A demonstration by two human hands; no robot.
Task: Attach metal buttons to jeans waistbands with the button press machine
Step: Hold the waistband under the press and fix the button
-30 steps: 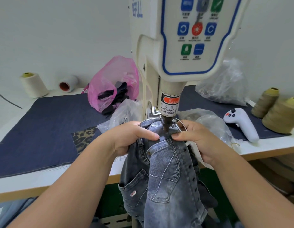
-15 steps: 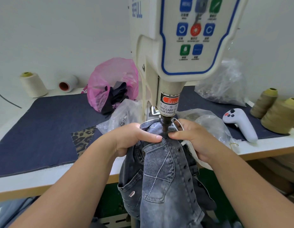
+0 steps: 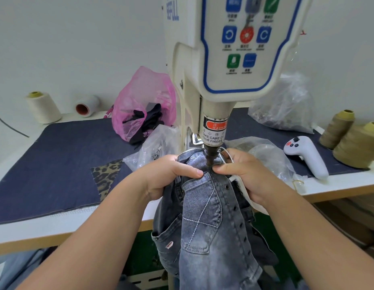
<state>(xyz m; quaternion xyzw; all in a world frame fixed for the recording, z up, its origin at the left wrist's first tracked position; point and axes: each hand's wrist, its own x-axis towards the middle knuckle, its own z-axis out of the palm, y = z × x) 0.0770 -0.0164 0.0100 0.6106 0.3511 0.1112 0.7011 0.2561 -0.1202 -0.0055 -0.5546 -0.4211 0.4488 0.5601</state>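
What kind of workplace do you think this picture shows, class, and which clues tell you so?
Most likely a garment workshop. A button press machine stands over the bench, both hands hold grey jeans under its punch, and large thread cones sit on the table.

faded grey-blue jeans (image 3: 204, 222); cream press machine (image 3: 219, 65) w/ blue-edged panel; pink bag (image 3: 140, 105); leopard-print patch (image 3: 106, 174) on navy cloth (image 3: 56, 160); olive thread cones (image 3: 357, 143)

faded denim jeans (image 3: 204, 216), glossy plastic machine (image 3: 230, 59)
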